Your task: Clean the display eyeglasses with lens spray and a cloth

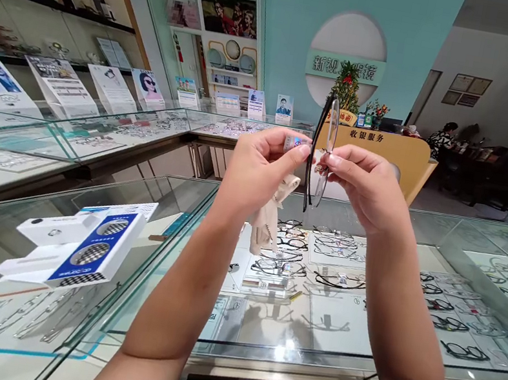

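Note:
I hold a pair of black-framed glasses (320, 152) upright in front of me, above a glass display counter (289, 327). My right hand (365, 187) pinches the frame near its middle. My left hand (258, 168) is closed on a small label or tag (294, 143) next to the frame, and a beige cleaning cloth (271, 216) hangs from its palm. Both hands meet at the glasses at chest height.
The counter below holds several rows of glasses (310, 259). A blue-and-white box (91, 250) stands on the glass at left. Brochure stands (63, 84) line a second counter at far left. A yellow cashier desk (388, 151) stands behind, with a person (442, 139) seated at the back right.

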Motion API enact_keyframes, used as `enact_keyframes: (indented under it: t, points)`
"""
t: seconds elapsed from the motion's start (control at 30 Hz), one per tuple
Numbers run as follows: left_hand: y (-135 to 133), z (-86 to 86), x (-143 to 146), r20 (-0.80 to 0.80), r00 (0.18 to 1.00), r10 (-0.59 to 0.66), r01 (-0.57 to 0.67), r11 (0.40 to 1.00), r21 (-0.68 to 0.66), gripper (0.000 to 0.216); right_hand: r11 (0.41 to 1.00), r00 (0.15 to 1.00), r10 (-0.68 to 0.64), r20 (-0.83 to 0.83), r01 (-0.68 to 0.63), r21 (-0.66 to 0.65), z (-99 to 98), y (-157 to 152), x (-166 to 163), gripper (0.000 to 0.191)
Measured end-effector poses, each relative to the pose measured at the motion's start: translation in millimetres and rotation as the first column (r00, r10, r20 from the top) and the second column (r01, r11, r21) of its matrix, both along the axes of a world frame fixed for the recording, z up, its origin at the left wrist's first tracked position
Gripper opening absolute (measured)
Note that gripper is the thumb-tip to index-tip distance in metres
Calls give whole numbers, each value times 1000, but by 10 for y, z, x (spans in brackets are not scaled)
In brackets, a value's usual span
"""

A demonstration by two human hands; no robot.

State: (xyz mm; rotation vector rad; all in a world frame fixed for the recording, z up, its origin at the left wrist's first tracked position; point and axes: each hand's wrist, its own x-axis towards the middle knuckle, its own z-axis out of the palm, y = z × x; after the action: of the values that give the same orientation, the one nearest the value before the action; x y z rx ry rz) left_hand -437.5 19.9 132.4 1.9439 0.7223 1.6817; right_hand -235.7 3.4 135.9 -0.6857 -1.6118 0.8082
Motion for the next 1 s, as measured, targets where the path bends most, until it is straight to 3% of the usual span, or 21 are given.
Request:
enact_keyframes:
  t: [0.2,0.5,0.6,0.7,0.77,0.83,0.9,1.0]
  points:
    - [50,5,-38,15,985,172,-172,981,86,9,1000,1000,-10,12,10,-14,26,-32,6,27]
    - [208,-5,-266,108,889,446,-458,856,238,9,985,974,126,187,-102,-136,32,-8,121,24]
    - [195,6,-254,87,911,404,-413,883,221,7,982,969,144,199,-115,-153,43,-16,121,29]
    - [127,23,-206,93,929,359,-370,916,155,31,977,983,128,134,-102,-188,55,-28,118,34]
    - [69,32,-178,126,909,398,-413,900,136,34,972,990,126,60,-111,-206,60,-33,125,38]
    - [14,33,-160,137,879,457,-474,868,149,23,972,992,130,2,-127,-198,63,-31,137,41]
    - [-32,28,-146,57,892,449,-452,875,172,10,978,993,121,-9,-121,-173,66,-25,148,42]
    - [-84,17,-116,-215,936,277,-240,954,181,16,990,997,61,40,-56,-132,74,-13,161,42]
